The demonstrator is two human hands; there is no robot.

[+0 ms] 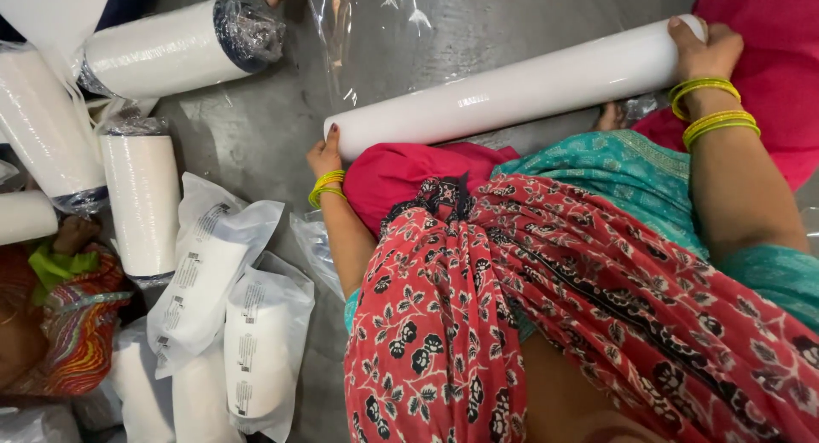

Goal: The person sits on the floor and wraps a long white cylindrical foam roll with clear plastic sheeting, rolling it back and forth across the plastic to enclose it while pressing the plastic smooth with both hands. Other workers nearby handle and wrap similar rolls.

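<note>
Grey floor (256,136), labelled white bagged rolls (213,272) left

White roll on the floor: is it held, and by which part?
Yes. The long white roll is held at both ends: the left hand at its near-left end, the right hand at its far-right end.

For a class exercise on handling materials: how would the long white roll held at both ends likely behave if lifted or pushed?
The long white roll is a smooth cylinder lying on the grey floor, so a push would probably make it roll. It looks straight between the left hand and right hand, suggesting stiffness. Its glossy surface may be slippery.
</note>
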